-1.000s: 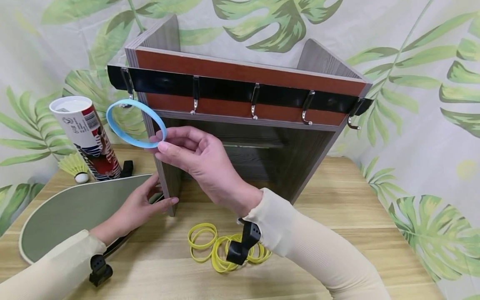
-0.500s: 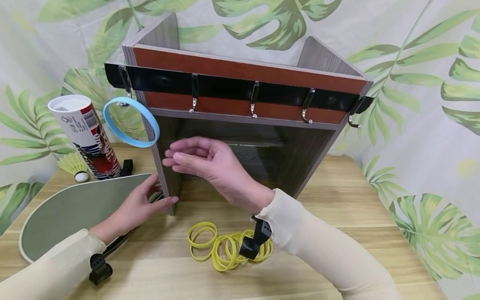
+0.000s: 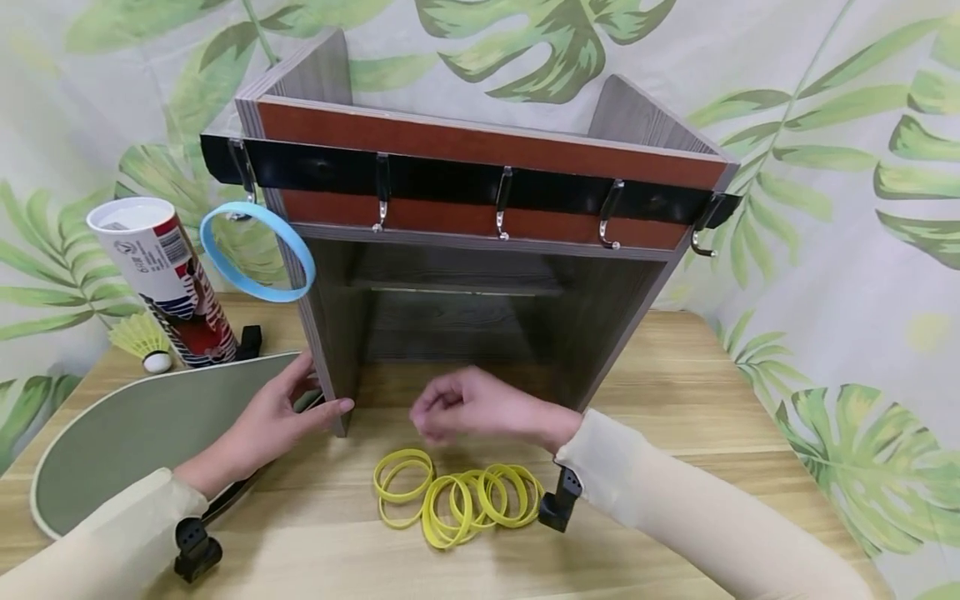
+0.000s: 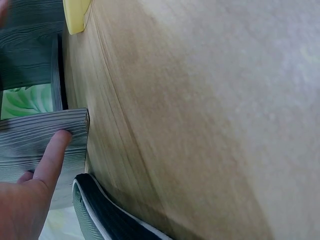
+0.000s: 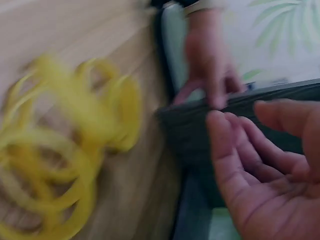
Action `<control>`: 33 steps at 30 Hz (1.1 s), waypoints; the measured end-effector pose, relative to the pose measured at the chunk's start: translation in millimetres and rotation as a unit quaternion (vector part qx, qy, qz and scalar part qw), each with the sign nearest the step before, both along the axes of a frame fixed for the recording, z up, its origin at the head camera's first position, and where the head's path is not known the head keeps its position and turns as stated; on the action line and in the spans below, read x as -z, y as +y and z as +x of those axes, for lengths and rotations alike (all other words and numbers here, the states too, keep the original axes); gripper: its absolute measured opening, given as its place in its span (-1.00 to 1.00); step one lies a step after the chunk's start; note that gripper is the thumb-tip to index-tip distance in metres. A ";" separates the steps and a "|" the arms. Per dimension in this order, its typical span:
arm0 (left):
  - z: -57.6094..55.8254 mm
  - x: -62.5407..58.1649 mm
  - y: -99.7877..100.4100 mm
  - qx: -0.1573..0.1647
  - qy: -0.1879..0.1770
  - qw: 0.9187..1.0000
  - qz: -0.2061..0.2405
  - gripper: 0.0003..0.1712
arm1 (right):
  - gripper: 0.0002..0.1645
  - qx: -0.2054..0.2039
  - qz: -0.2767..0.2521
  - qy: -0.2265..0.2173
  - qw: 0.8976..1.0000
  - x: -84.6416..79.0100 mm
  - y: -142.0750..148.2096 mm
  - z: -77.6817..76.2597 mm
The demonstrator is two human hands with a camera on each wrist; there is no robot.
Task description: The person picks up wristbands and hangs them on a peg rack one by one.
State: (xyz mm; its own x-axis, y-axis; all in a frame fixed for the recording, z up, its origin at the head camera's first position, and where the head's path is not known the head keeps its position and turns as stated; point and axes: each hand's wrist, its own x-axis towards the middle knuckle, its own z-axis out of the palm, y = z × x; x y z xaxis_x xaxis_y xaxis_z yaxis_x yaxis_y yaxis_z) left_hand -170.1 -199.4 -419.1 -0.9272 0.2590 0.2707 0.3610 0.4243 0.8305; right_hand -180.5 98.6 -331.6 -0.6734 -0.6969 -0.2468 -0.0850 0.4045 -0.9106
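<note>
A light blue wristband hangs from the leftmost hook of the black hook rail on a grey wooden rack. My right hand is in front of the rack, holding nothing, its fingers loosely bent and blurred. Just below it, several yellow wristbands lie overlapping on the table. My left hand grips the lower left side panel of the rack, thumb against one face; most of its fingers are hidden behind the panel.
A grey-green racket cover lies to the left under my left forearm. Behind it stand a shuttlecock tube, a yellow shuttlecock and a small black item. Other hooks on the rail hold nothing. A leaf-patterned cloth hangs behind.
My right hand has let go of the blue wristband, which stays hanging on the leftmost hook. That hand has moved down and right towards the yellow wristbands. My left hand keeps its place.
</note>
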 end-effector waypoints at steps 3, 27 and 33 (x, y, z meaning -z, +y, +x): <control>-0.8 -1.8 -0.1 0.001 0.000 1.000 -0.004 -0.20 | -0.80 -0.025 0.045 0.004 0.999 11.3 9.7 3.6; -0.6 -4.1 -0.6 -0.001 -0.018 1.000 -0.003 -0.18 | -0.95 -0.094 0.192 0.062 0.975 25.9 13.3 11.7; -0.2 -2.2 0.1 0.000 -0.014 1.000 -0.002 -0.19 | -0.94 -0.096 0.165 0.014 0.981 29.6 18.3 11.2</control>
State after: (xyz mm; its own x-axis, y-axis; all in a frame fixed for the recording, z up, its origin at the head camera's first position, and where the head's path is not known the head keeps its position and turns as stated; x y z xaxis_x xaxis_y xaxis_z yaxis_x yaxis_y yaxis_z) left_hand -170.2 -199.2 -416.9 -0.9340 0.2608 0.2443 0.3386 0.4273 0.8383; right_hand -169.3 116.9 -361.3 -0.5467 -0.6969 -0.4642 -0.2119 0.6514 -0.7285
